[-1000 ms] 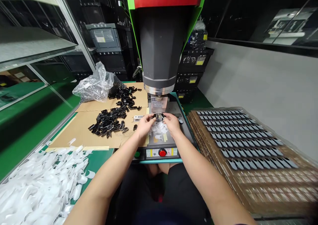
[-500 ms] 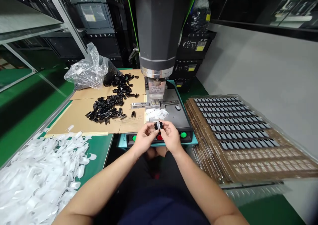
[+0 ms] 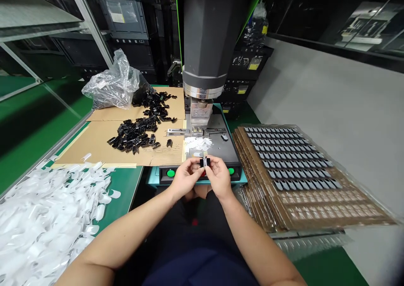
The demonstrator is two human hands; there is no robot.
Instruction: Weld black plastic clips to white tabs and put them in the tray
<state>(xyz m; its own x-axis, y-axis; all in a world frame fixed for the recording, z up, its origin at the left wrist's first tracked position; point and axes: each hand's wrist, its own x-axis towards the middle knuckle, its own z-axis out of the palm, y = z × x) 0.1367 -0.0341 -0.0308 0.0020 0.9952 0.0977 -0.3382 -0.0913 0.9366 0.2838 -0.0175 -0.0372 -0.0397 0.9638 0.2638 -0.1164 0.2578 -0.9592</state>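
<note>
My left hand and my right hand meet in front of the press base, fingertips pinched. Between them are small black plastic parts with a thin whitish strip in the middle. Each hand grips one black side; fingers hide how the pieces join. Just beyond lie white film pieces on the grey press base. Above the metal fixture hangs the press head. A small grey-and-black part rests to the right of the fixture.
Black plastic parts are heaped on cardboard at left, by a clear plastic bag. White curved pieces pile up nearer. At right, stacked trays carry rows of grey-and-black parts. Green buttons line the press front.
My hands have shifted slightly right and the two black sides now sit closer together. The camera view has turned a little. Both hands keep their pinch.
</note>
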